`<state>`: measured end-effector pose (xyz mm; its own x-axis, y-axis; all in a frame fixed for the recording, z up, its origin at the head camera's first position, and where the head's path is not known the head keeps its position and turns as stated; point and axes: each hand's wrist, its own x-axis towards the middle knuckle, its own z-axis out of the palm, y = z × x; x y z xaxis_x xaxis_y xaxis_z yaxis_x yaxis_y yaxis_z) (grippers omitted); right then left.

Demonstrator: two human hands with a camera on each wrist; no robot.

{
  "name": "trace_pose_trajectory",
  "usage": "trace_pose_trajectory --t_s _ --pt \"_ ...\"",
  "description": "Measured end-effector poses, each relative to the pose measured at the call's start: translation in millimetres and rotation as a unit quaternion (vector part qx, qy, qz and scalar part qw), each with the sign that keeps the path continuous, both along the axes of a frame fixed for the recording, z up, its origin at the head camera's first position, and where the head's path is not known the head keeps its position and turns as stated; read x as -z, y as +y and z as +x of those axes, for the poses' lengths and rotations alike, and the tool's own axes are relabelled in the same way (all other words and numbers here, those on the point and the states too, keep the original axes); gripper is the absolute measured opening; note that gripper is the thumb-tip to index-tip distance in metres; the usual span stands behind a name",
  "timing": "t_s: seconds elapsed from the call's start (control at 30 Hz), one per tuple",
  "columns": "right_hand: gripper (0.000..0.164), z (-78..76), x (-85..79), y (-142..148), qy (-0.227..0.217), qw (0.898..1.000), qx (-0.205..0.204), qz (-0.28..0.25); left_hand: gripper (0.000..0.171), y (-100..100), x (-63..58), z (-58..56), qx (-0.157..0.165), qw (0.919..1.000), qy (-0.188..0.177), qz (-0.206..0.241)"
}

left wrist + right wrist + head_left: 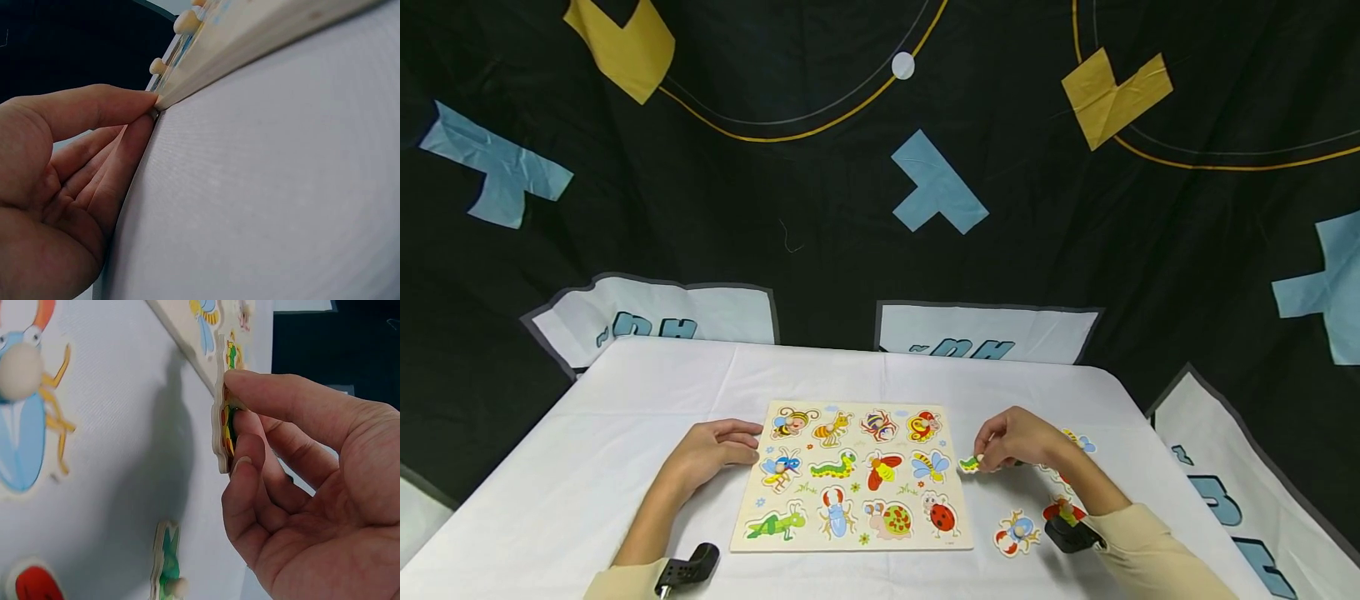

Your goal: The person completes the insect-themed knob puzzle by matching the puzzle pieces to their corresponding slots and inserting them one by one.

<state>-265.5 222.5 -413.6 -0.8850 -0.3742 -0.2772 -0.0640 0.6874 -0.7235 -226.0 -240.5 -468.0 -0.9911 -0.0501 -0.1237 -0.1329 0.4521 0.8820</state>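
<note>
A pale wooden insect puzzle board (758, 493) lies on the table with pictured bugs in rows; some at its left side carry round knobs (187, 22). My left hand (709, 454) is at the board's left edge, its thumb and fingertips touching that edge. Just off the board's right side, my right hand (1017, 437) pinches a green and yellow caterpillar puzzle piece (969, 464) between thumb and fingers. In the right wrist view this piece (219, 425) is turned edge-on, held above the cloth; its knob is hidden by fingers.
Right of the board lie a blue beetle piece (1018, 532), a red-winged piece (1063, 509) and a blue-winged piece (1081, 441), partly behind the right forearm. A green piece (166, 565) shows below the right hand. A white cloth (647, 400) covers the table; a black curtain (820, 275) hangs behind.
</note>
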Motion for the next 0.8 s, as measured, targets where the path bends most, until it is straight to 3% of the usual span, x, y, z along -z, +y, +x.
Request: trace_pose_trajectory --t_s 0.33,0.8 --pt "0.019 -2.0 -0.8 -20 0.007 1.0 -0.006 0.004 0.051 -1 3.1 -3.3 -0.007 0.9999 -0.005 -0.014" --pt "0.019 -4.5 5.5 -44 0.018 0.999 -0.016 -0.033 0.051 1 1.4 -0.8 -0.005 0.9999 -0.001 -0.009"
